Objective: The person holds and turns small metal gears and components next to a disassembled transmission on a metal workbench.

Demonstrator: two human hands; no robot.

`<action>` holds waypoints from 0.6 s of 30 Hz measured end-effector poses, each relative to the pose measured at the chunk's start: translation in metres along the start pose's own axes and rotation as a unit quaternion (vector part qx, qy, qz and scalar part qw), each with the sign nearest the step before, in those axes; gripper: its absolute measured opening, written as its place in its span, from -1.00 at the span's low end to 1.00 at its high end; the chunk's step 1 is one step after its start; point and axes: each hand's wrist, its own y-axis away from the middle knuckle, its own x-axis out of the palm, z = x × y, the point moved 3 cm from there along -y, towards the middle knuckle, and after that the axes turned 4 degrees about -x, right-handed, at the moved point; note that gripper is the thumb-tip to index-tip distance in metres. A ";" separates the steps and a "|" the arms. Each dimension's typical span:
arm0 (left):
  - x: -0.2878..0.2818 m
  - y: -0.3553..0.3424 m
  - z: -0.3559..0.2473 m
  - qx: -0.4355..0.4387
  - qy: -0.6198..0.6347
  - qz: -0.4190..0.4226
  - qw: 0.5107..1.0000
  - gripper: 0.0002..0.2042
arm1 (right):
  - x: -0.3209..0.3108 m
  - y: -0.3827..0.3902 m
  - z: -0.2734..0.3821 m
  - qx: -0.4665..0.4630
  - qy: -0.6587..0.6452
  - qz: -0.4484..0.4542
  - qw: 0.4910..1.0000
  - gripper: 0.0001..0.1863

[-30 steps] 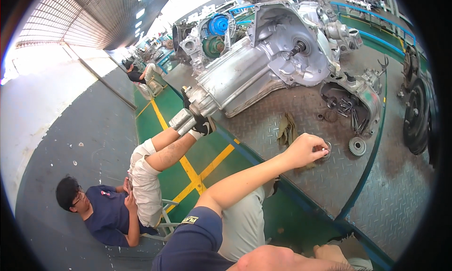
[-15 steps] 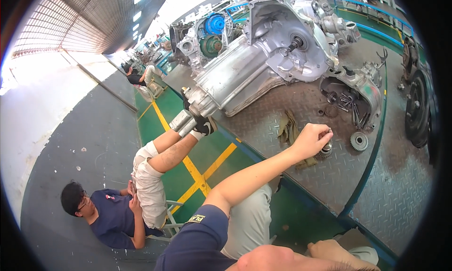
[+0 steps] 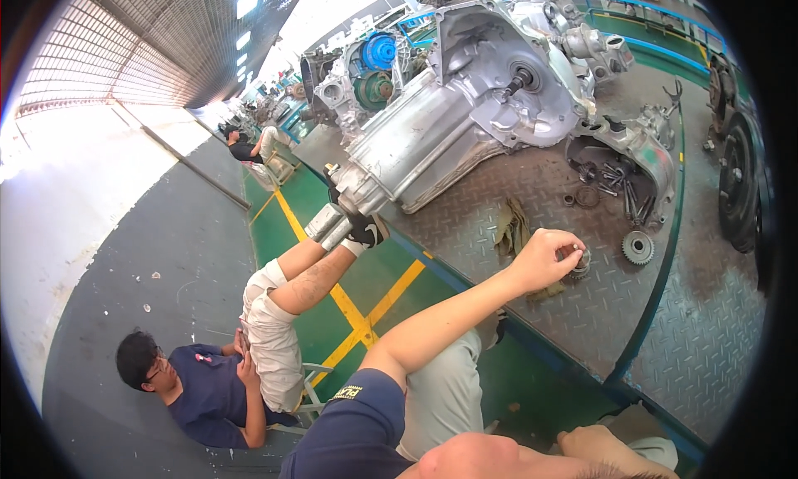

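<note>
My left hand (image 3: 544, 261) is held over the near part of the metal workbench (image 3: 598, 333), thumb and fingertips pinched together. A tiny pale bit shows at the fingertips, too small to name. Just behind the fingers, partly hidden, is a small metal gear (image 3: 583, 268). A crumpled olive cloth (image 3: 513, 228) lies beside the hand, and a toothed gear (image 3: 637, 248) lies flat to its right. At the lower edge my right hand (image 3: 592, 447) rests low by my knee; its fingers are mostly hidden.
A large silver gearbox housing (image 3: 432, 134) takes up the far bench. An open casing (image 3: 644, 150) holds several bolts, with rings (image 3: 587, 196) beside it. A black wheel (image 3: 738, 184) stands at right. A seated person (image 3: 212, 387) is at left, feet against the bench.
The view has shifted slightly. My left hand remains pinched over the bench, a little lower in the picture, and more of the gear behind it shows. My right hand stays low.
</note>
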 end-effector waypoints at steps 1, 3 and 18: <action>-0.001 0.000 -0.001 0.021 -0.013 -0.009 1.000 -0.85 | -0.001 -0.001 -0.001 0.000 0.005 -0.003 1.000 -0.74; 0.000 0.000 -0.002 0.045 -0.027 -0.017 0.998 -0.85 | 0.002 0.000 0.000 0.001 0.006 -0.003 1.000 -0.74; 0.010 -0.002 -0.016 0.129 -0.159 -0.022 0.979 -0.85 | 0.004 0.002 0.000 0.009 -0.007 0.009 1.000 -0.72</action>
